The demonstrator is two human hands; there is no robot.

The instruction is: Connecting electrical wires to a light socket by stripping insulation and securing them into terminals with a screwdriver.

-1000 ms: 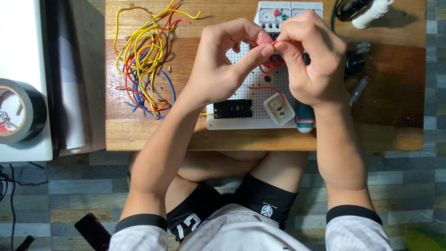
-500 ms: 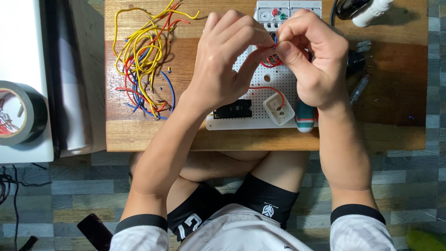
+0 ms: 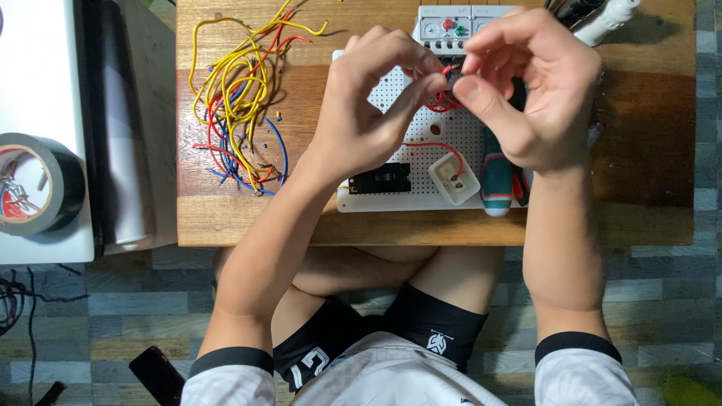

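Observation:
My left hand [image 3: 372,98] and my right hand [image 3: 530,86] meet above a white perforated board [image 3: 451,135] on a low wooden table [image 3: 316,218]. Both pinch the same short red wire [image 3: 450,70] between thumb and fingertips. A red wire loop [image 3: 444,104] lies on the board just under the fingers. On the board sit a black component [image 3: 380,179] and a white square socket [image 3: 454,179] with a red lead running into it. A grey electrical device [image 3: 445,21] with a red and a green button stands at the board's far edge.
A tangle of yellow, red and blue wires [image 3: 241,105] lies left of the board. A teal-handled tool [image 3: 496,177] rests under my right wrist. A tape roll [image 3: 37,184] sits on a white surface at left, beside a dark tube [image 3: 116,120]. My crossed legs are below the table.
My hands have drawn closer together over the board's far end, the fingertips now pinching the red wire between them. The camera view has shifted slightly.

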